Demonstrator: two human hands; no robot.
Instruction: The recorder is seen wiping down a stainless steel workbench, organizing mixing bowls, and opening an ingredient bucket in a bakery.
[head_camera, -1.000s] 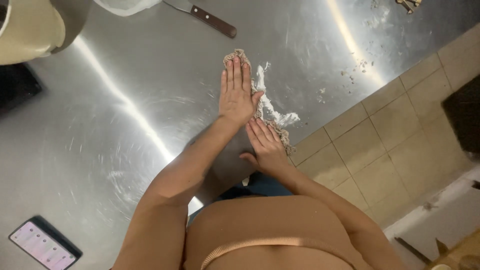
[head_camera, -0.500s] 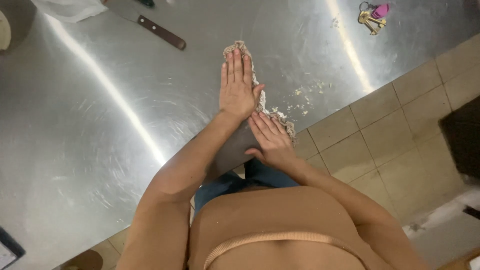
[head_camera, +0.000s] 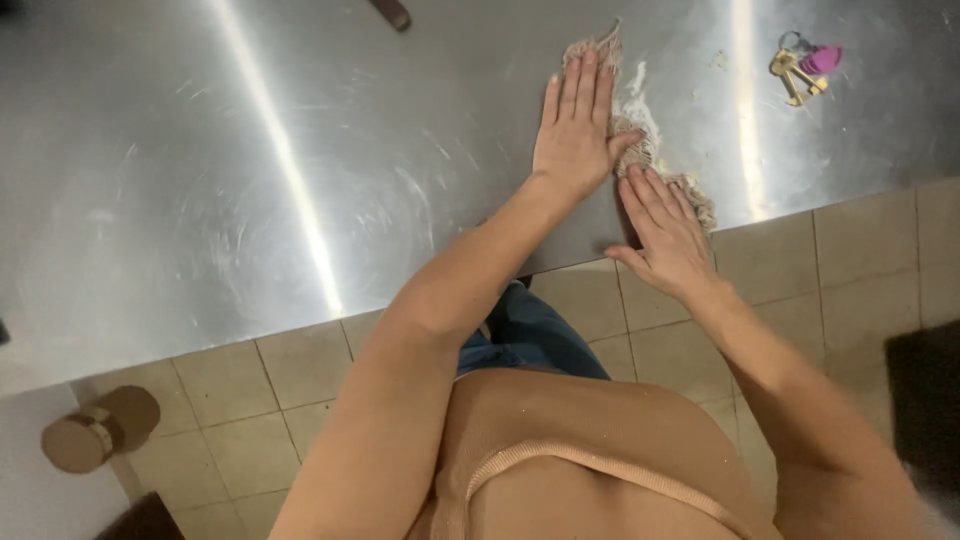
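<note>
Steel table (head_camera: 300, 180) | dough strip (head_camera: 640, 135) runs from near edge slanting away | left hand (head_camera: 578, 135) flat on far end, right hand (head_camera: 665, 235) flat on near end at the edge | hands apart, fingers straight, gripping nothing | keys (head_camera: 800, 68) beyond.

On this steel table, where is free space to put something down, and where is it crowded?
The widest bare patch of the steel table lies beside the left hand, reaching to the far side and the near edge. A smaller bare strip runs between the dough and the keys. It is crowded around the dough, where the left hand and right hand press, with flour smears.
</note>
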